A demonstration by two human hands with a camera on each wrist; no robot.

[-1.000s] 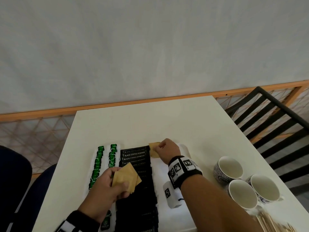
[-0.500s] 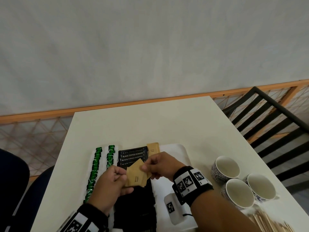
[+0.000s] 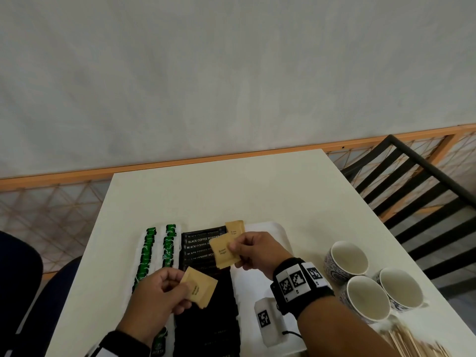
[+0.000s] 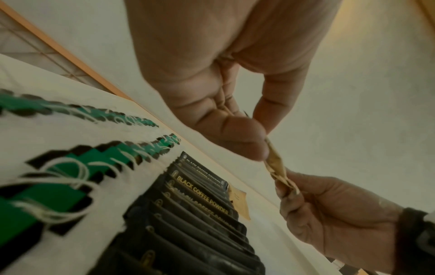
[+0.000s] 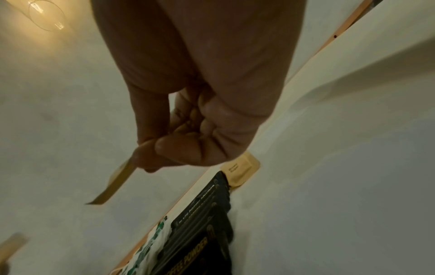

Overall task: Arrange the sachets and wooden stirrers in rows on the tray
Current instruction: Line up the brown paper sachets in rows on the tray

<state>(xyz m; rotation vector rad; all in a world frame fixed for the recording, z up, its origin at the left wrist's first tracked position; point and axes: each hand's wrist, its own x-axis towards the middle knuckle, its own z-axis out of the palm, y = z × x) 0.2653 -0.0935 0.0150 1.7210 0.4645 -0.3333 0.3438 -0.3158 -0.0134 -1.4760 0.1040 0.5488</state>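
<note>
A white tray (image 3: 268, 229) holds two rows of green sachets (image 3: 168, 243) and a row of black coffee sachets (image 3: 201, 243). One brown sugar sachet (image 3: 235, 229) lies at the tray's far end, right of the black row; the right wrist view shows it flat (image 5: 242, 171). My right hand (image 3: 235, 249) pinches another brown sachet (image 3: 224, 253) above the black row, seen edge-on (image 5: 117, 180). Nearer to me, my left hand (image 3: 180, 284) pinches a brown sachet (image 3: 199, 287) between thumb and finger (image 4: 273, 160). Wooden stirrers (image 3: 417, 343) lie at the table's near right.
Three white cups (image 3: 346, 258) stand on the table right of the tray. A black slatted chair (image 3: 425, 191) is beyond the table's right edge. A wooden rail (image 3: 180, 163) runs behind the table's far edge. A blue seat (image 3: 20, 279) is at the left.
My right hand left one brown sachet at the tray's far end, came back to my left hand, took another brown sachet and now carries it away from the left hand.
</note>
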